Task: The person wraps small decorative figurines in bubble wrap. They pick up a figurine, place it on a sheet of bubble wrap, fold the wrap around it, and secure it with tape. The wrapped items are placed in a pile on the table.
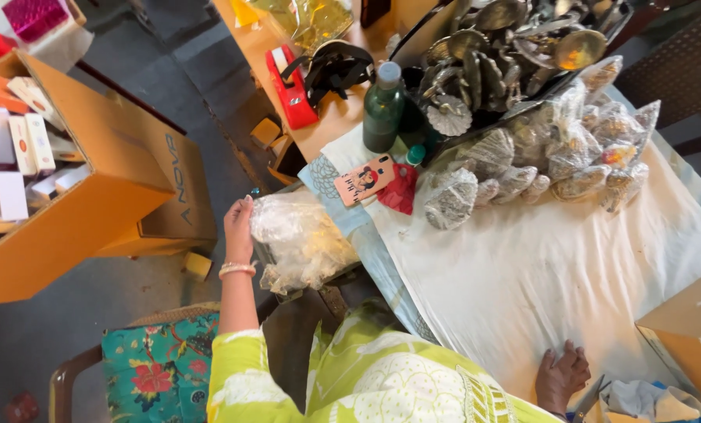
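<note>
Leftward, left hand (238,227) fingers gripping clear plastic bags (299,241); right hand (562,377) flat on white cloth (538,266)

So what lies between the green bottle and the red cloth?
In the head view, a pink phone lies between the green bottle and the red cloth.

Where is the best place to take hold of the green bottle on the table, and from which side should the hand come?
Probably around its wide body, below the narrow neck: the green bottle stands upright, so a sideways grip fits. Come from its left in the picture, where bare wood shows before the red tape dispenser; the metal pieces crowd its right.
</note>
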